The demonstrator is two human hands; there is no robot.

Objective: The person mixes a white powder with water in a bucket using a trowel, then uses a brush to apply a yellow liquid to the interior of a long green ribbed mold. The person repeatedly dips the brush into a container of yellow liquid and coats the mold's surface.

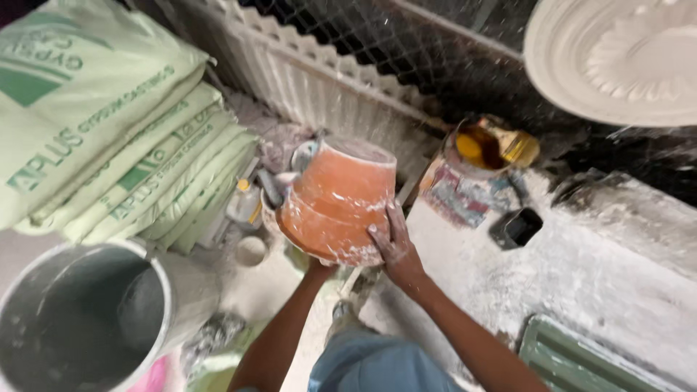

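White plaster dust coats the floor (pixel 581 268) of this workshop. At frame centre, an orange bucket (pixel 340 199) is held tilted; the right hand (pixel 392 243) presses flat on its side, grip spread, while the left hand's grip is hidden beneath it. Stacked green sacks (pixel 109 131) fill the upper left, a grey pail (pixel 80 319) the lower left, a tin (pixel 475 152) upper right.
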